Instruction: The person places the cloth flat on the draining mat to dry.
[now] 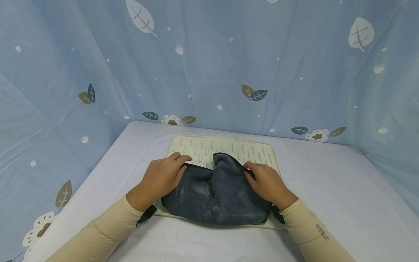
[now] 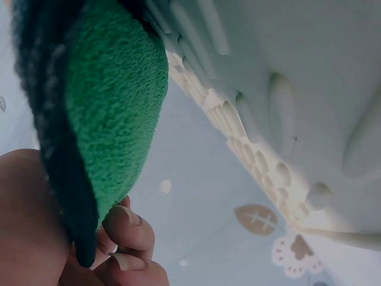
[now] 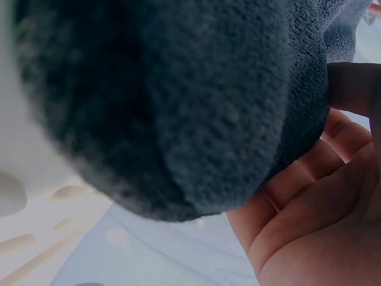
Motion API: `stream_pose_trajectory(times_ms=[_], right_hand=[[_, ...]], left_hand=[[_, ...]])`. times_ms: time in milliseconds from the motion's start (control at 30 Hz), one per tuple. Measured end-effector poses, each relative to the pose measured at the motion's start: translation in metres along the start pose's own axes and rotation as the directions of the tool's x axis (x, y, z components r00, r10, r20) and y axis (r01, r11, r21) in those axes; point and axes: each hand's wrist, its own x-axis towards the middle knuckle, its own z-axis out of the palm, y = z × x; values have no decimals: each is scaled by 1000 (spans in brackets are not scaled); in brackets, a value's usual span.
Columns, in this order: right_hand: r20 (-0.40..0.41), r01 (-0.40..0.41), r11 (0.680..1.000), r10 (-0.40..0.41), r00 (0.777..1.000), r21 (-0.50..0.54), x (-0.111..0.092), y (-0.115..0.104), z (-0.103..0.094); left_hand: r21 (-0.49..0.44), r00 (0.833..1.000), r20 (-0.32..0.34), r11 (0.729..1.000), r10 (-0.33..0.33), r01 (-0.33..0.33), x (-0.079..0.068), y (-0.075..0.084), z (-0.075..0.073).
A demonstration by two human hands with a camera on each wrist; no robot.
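A dark grey-blue cloth (image 1: 229,203) with a fuzzy surface and dark edging hangs bunched over a cream ridged mat (image 1: 258,150). A deep fold runs down its middle, and one flap stands up at the top. My left hand (image 1: 165,174) pinches its upper left edge between thumb and fingers. In the left wrist view the cloth's underside is bright green pile (image 2: 116,101). At the upper right edge my right hand (image 1: 266,182) pinches the cloth, thumb in front and fingers behind. Its palm faces the cloth (image 3: 220,113) in the right wrist view.
The mat lies on a table with a white cover (image 1: 340,182). Blue curtain (image 1: 209,65) with leaf and flower prints surrounds the back and sides. Dark wrist straps (image 1: 146,214) show beneath the sleeves.
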Motion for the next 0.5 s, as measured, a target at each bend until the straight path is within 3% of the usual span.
stream_pose_trajectory(times_ms=[167,367,500], right_hand=[[21,-8,1000,8,1000,7,0,0,-1],[34,-10,1000,9,999,8,0,0,0],[36,-8,1000,8,999,9,0,0,0]], left_hand=[[0,999,20,999,-33,33,0,1,1],[2,988,121,995,-95,95,0,2,1],[12,987,133,996,-92,91,0,2,3]])
